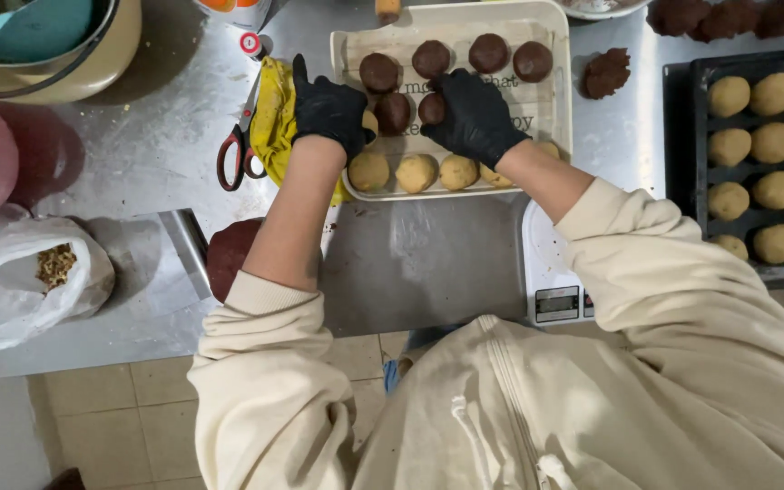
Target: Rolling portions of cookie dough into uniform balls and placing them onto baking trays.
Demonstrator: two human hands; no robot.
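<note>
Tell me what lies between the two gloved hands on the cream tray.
In the head view, one dark brown dough ball sits on the cream tray between the left hand and the right hand, which grips another brown ball.

1. Left hand and right hand: black gloves.
2. Tray: cream white with dark lettering.
3. Chocolate dough balls: dark brown.
4. Plain dough balls: pale tan.
5. Scissors: red handles.
6. Cloth: yellow.
7. Baking pan: black.
8. Sleeves: cream.
9. Table: grey steel.
</note>
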